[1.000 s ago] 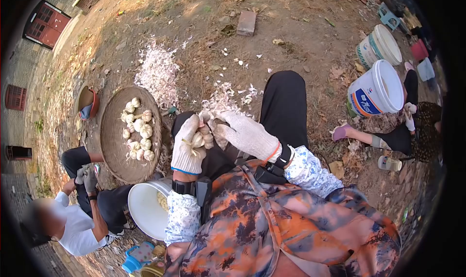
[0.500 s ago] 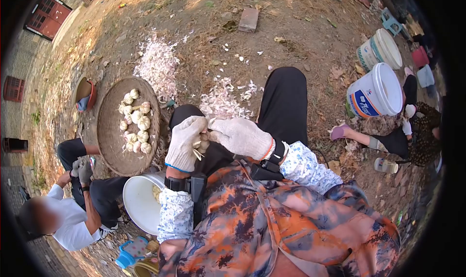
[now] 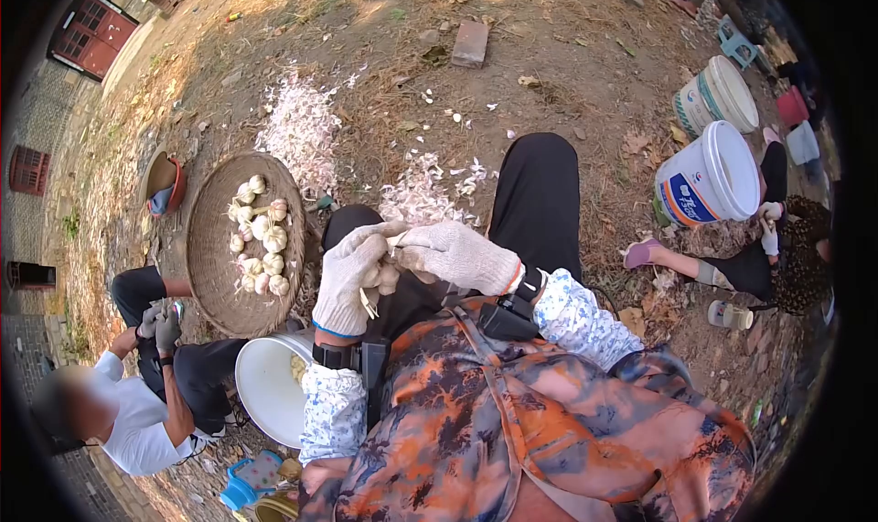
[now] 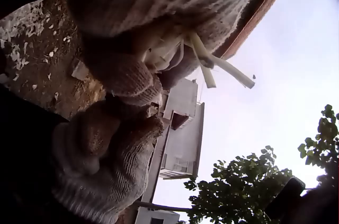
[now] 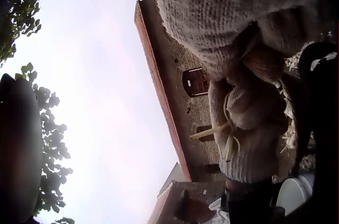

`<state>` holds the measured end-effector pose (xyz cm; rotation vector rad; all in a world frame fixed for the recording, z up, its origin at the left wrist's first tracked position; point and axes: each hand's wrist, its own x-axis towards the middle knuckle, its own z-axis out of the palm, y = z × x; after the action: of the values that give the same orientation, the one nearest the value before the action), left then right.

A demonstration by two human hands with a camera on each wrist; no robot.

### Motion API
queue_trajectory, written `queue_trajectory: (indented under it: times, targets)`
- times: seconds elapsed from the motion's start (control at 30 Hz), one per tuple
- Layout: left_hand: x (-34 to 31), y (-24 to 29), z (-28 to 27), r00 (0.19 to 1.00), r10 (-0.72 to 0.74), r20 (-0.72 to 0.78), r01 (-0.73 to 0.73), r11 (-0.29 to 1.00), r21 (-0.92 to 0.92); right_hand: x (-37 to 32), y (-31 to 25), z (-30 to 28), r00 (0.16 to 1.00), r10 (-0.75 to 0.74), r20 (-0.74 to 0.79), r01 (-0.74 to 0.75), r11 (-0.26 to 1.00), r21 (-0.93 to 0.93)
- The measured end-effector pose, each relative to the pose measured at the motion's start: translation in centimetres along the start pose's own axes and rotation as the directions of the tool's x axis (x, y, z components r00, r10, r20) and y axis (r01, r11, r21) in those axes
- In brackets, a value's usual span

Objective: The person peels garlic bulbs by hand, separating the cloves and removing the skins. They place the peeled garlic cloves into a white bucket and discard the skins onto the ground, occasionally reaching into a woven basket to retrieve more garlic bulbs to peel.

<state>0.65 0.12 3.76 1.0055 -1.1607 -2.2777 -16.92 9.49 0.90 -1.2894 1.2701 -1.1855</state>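
Note:
My gloved left hand (image 3: 346, 279) curls round garlic (image 4: 161, 53) in front of my knees. Pale cut stems (image 4: 225, 69) stick out below its fingers, and the glove hides most of the garlic. My gloved right hand (image 3: 462, 255) meets the left at the fingertips, its thumb and forefinger pinching a small pale piece (image 4: 154, 109); its kind is hard to tell. Several whole garlic bulbs (image 3: 274, 238) lie in a round woven basket (image 3: 215, 279) to the left. A white bucket (image 3: 261, 389) with peeled cloves (image 3: 298, 367) stands by my left forearm.
Heaps of papery garlic skins (image 3: 297, 124) lie on the dirt ahead. A brick (image 3: 470, 44) sits farther off. White buckets (image 3: 704, 179) stand at the right beside a seated person. Another person (image 3: 151, 412) in grey gloves sits at the left.
The right hand's fingers, spread apart earlier, have come together at the left hand's fingertips. The left hand has turned, covering more of the garlic. The head view has shifted slightly.

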Motion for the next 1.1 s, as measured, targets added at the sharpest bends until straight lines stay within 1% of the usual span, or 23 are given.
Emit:
queue_trajectory:
  times: [0.03, 0.1, 0.13, 0.2, 0.33, 0.37, 0.4, 0.43, 0.47, 0.5, 0.53, 0.57, 0.6, 0.7, 0.73, 0.8, 0.83, 0.9, 0.93, 0.97, 1.0, 1.03, 1.1]
  targets:
    - [0.0, -0.1, -0.2, 1.000, 0.000, -0.002, 0.000, 1.000, 0.000, 0.0, -0.2, -0.2, 0.999, 0.011, 0.034, -0.012, 0.999, 0.030]
    - [0.3, -0.1, -0.4, 0.997, -0.061, 0.041, 0.069, 0.966, -0.249, 0.0, -0.3, -0.4, 0.997, 0.020, 0.068, -0.024, 0.998, 0.060]
    - [0.3, -0.2, -0.3, 0.997, -0.060, 0.041, 0.068, 0.966, -0.249, 0.0, -0.3, -0.3, 0.998, 0.026, 0.061, -0.031, 0.996, 0.082]
    - [0.2, -0.4, -0.1, 0.999, -0.034, 0.020, 0.037, 0.987, -0.156, 0.0, 0.0, -0.4, 0.998, 0.032, 0.054, -0.038, 0.994, 0.103]
    - [0.2, 0.0, -0.6, 1.000, 0.021, 0.002, -0.021, 0.981, -0.192, -0.2, 0.2, -1.1, 0.993, 0.057, 0.107, -0.068, 0.992, 0.103]
    - [0.2, 0.1, -0.5, 0.994, 0.066, -0.084, -0.061, 0.996, 0.062, -0.3, 0.1, -1.2, 0.993, 0.077, 0.094, -0.087, 0.991, 0.105]
    - [0.1, 0.2, -0.3, 0.979, 0.127, -0.157, -0.073, 0.947, 0.312, -0.1, 0.4, -1.4, 0.995, -0.008, 0.101, 0.005, 1.000, 0.030]
    - [0.1, 0.1, -0.1, 0.957, 0.202, -0.209, -0.059, 0.838, 0.542, 0.0, 0.7, -1.3, 0.995, -0.005, 0.101, 0.002, 1.000, 0.031]
    - [0.8, -1.1, -0.4, 0.906, 0.388, -0.171, -0.162, 0.689, 0.707, 0.3, 1.1, -1.0, 0.998, 0.013, 0.065, -0.007, 0.995, -0.104]
    - [1.0, -1.3, -0.4, 0.907, 0.386, -0.168, -0.162, 0.690, 0.706, 0.6, 1.2, -0.8, 0.999, 0.026, 0.025, -0.020, 0.971, -0.238]
    - [1.2, -1.5, -0.3, 0.861, 0.509, -0.007, -0.272, 0.471, 0.839, 0.6, 1.2, -0.2, 0.999, 0.044, -0.006, -0.043, 0.940, -0.338]
    - [1.3, -1.6, -0.3, 0.792, 0.584, 0.176, -0.360, 0.214, 0.908, 0.6, 1.2, 0.1, 0.999, 0.046, -0.009, -0.046, 0.940, -0.339]
    - [1.4, -1.5, -0.1, 0.793, 0.583, 0.178, -0.362, 0.215, 0.907, 0.6, 1.2, 0.4, 0.996, 0.082, -0.025, -0.085, 0.919, -0.385]
    - [1.2, -0.9, 0.4, 0.846, 0.480, 0.233, -0.259, -0.014, 0.966, 0.5, 1.7, 0.6, 0.995, 0.085, -0.042, -0.095, 0.878, -0.469]
    - [1.1, -0.7, 0.5, 0.846, 0.479, 0.234, -0.260, -0.013, 0.965, 0.4, 1.7, 0.5, 0.999, 0.032, -0.018, -0.037, 0.880, -0.474]
    - [0.8, -0.2, 0.3, 0.865, 0.452, 0.220, -0.311, 0.137, 0.941, 0.3, 1.7, 0.3, 1.000, -0.022, 0.004, 0.021, 0.878, -0.477]
    - [0.7, -0.1, 0.1, 0.864, 0.452, 0.222, -0.312, 0.134, 0.941, 0.4, 1.5, 0.1, 1.000, -0.022, 0.011, 0.024, 0.923, -0.385]
    - [0.3, 0.1, -0.2, 0.882, 0.454, 0.130, -0.316, 0.365, 0.876, 0.5, 2.5, -0.7, 1.000, -0.026, 0.013, 0.029, 0.957, -0.287]
    - [0.2, 0.1, -0.3, 0.881, 0.454, 0.134, -0.320, 0.362, 0.876, 0.8, 4.0, -1.3, 0.991, -0.133, -0.031, 0.116, 0.941, -0.318]
    - [0.0, 0.0, -0.3, 0.914, 0.406, 0.018, -0.263, 0.557, 0.787, 0.9, 5.5, -1.7, 0.968, -0.239, -0.072, 0.199, 0.914, -0.354]
    - [-0.1, 0.0, -0.2, 0.939, 0.332, -0.086, -0.196, 0.726, 0.659, 0.3, 1.3, -1.7, 0.987, 0.110, -0.121, -0.108, 0.994, 0.023]
    - [-0.2, -0.1, 0.0, 0.957, 0.234, -0.173, -0.120, 0.860, 0.496, 0.2, -0.2, -1.5, 0.986, 0.110, -0.125, -0.108, 0.994, 0.022]
    - [0.0, -0.2, 1.0, 0.959, 0.218, -0.182, -0.113, 0.881, 0.460, 0.5, -1.8, -0.9, 0.923, 0.383, -0.028, -0.357, 0.882, 0.306]
